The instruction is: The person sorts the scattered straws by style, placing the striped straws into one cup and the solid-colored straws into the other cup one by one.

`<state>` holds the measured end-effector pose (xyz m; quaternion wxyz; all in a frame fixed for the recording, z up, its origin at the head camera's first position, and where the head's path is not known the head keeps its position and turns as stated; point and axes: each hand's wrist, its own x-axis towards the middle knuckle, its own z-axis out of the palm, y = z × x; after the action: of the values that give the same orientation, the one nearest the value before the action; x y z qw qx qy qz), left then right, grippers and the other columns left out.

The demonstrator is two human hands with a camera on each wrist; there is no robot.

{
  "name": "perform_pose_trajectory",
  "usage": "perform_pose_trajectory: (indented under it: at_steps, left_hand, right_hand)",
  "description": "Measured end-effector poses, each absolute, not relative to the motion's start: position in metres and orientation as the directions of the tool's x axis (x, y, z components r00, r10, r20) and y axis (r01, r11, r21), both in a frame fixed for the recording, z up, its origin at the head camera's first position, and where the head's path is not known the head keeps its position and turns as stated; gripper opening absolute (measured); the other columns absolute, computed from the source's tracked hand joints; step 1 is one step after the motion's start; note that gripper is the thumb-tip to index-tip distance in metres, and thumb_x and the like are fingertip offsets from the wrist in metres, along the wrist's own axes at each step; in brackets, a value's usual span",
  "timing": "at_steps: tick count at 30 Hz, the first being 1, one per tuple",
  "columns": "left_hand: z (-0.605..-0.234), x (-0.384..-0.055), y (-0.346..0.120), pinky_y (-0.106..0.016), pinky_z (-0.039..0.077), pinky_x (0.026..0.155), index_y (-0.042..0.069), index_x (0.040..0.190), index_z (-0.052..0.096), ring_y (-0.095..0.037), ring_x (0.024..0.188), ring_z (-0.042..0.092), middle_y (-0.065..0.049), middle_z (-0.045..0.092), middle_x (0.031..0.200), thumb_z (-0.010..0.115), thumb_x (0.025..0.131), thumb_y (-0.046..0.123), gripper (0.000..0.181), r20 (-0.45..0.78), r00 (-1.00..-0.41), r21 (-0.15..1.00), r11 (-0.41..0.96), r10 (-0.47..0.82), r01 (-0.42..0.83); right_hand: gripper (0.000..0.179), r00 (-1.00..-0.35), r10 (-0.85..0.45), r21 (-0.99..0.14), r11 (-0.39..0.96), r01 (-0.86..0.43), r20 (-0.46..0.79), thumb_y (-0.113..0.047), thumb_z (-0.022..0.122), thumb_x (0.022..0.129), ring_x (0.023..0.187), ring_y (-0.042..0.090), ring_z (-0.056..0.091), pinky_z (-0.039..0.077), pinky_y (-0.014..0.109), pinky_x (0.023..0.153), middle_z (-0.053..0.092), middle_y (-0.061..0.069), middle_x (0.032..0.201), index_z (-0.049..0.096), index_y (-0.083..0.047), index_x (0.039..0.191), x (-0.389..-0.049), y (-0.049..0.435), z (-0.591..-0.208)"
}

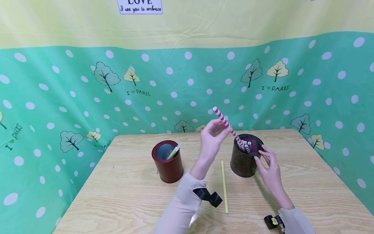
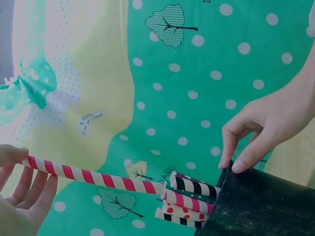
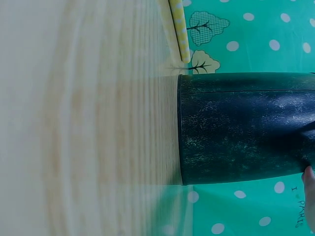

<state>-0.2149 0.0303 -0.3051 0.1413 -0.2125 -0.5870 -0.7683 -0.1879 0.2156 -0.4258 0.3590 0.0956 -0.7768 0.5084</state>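
My left hand [image 1: 211, 139] pinches a pink-and-white striped paper straw [image 1: 225, 122] near its upper part. The straw slants down to the right, its lower end at the mouth of a dark round can [image 1: 243, 165]. Several patterned straws [image 2: 189, 199], striped and dotted, stick up inside this can. On its right side, my right hand [image 1: 270, 170] grips the rim between thumb and fingers, also visible in the left wrist view. The can's dark, scuffed wall [image 3: 246, 132] fills much of the right wrist view, where only a fingertip shows.
A dark red can [image 1: 170, 169] stands to the left, with a yellow-green straw [image 1: 174, 152] leaning inside it. One yellow straw [image 1: 224, 187] lies on the wooden table [image 1: 117, 195] between the cans. Behind the table hangs a green and yellow curtain [image 1: 193, 74].
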Motion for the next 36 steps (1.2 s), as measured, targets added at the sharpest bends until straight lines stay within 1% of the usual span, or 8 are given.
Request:
perform_pose_trajectory:
  at_steps: [6, 11, 18, 24, 27, 32, 36]
  left_hand:
    - [-0.303, -0.215, 0.032, -0.031, 0.048, 0.080, -0.009, 0.100, 0.055, -0.010, 0.085, 0.058, -0.018, 0.060, 0.104, 0.062, 0.076, -0.006, 0.025, 0.510, -0.860, 0.826, -0.295, 0.023, 0.481]
    - [-0.306, -0.220, 0.036, -0.033, 0.048, 0.081, -0.012, 0.098, 0.054, -0.014, 0.086, 0.060, -0.023, 0.058, 0.104, 0.061, 0.075, -0.009, 0.025, 0.503, -0.864, 0.820, -0.330, 0.022, 0.468]
    - [-0.313, -0.227, 0.044, -0.029, 0.048, 0.081, -0.011, 0.098, 0.056, -0.020, 0.089, 0.060, -0.024, 0.059, 0.102, 0.061, 0.076, -0.007, 0.023, 0.488, -0.872, 0.839, -0.297, 0.039, 0.456]
    - [-0.310, -0.222, 0.045, -0.027, 0.047, 0.082, -0.013, 0.098, 0.055, -0.029, 0.092, 0.059, -0.028, 0.057, 0.103, 0.060, 0.077, -0.008, 0.022, 0.491, -0.869, 0.849, -0.260, 0.063, 0.461]
    - [-0.308, -0.218, 0.045, -0.027, 0.047, 0.082, -0.014, 0.098, 0.055, -0.028, 0.092, 0.059, -0.028, 0.058, 0.103, 0.059, 0.077, -0.009, 0.022, 0.484, -0.873, 0.859, -0.228, 0.065, 0.459]
    - [-0.321, -0.228, 0.049, -0.025, 0.047, 0.082, -0.012, 0.100, 0.057, -0.028, 0.092, 0.059, -0.025, 0.059, 0.101, 0.060, 0.077, -0.007, 0.024, 0.483, -0.873, 0.860, -0.228, 0.074, 0.456]
    - [-0.331, -0.235, 0.051, -0.024, 0.046, 0.082, -0.007, 0.103, 0.059, -0.022, 0.093, 0.060, -0.020, 0.061, 0.101, 0.062, 0.079, -0.001, 0.025, 0.481, -0.872, 0.866, -0.202, 0.090, 0.457]
  right_hand:
    - [0.024, -0.734, 0.212, -0.727, 0.465, -0.505, 0.645, 0.013, 0.055, 0.079, 0.117, 0.001, 0.037, 0.031, 0.009, 0.093, 0.042, 0.023, 0.123, 0.049, 0.014, 0.101, -0.187, 0.216, -0.426]
    - [0.024, -0.736, 0.217, -0.732, 0.461, -0.501, 0.641, 0.013, 0.055, 0.079, 0.116, 0.000, 0.037, 0.031, 0.009, 0.093, 0.042, 0.024, 0.123, 0.048, 0.014, 0.102, -0.188, 0.215, -0.425]
    - [0.023, -0.715, 0.218, -0.718, 0.455, -0.527, 0.664, 0.015, 0.055, 0.078, 0.116, 0.001, 0.038, 0.032, 0.009, 0.092, 0.043, 0.025, 0.121, 0.049, 0.015, 0.100, -0.189, 0.216, -0.425]
    - [0.023, -0.707, 0.209, -0.708, 0.450, -0.544, 0.676, 0.016, 0.055, 0.077, 0.116, 0.001, 0.038, 0.032, 0.009, 0.092, 0.042, 0.027, 0.120, 0.049, 0.016, 0.099, -0.189, 0.216, -0.426]
    - [0.023, -0.710, 0.208, -0.709, 0.453, -0.540, 0.673, 0.015, 0.055, 0.077, 0.116, 0.001, 0.038, 0.031, 0.009, 0.092, 0.042, 0.026, 0.121, 0.049, 0.016, 0.100, -0.189, 0.216, -0.426]
    - [0.023, -0.717, 0.210, -0.716, 0.452, -0.531, 0.664, 0.015, 0.055, 0.078, 0.116, 0.000, 0.037, 0.031, 0.009, 0.092, 0.042, 0.025, 0.122, 0.049, 0.015, 0.100, -0.189, 0.217, -0.427]
    - [0.023, -0.715, 0.211, -0.717, 0.445, -0.537, 0.666, 0.015, 0.055, 0.078, 0.117, 0.001, 0.037, 0.031, 0.009, 0.093, 0.042, 0.026, 0.122, 0.049, 0.015, 0.100, -0.190, 0.217, -0.427]
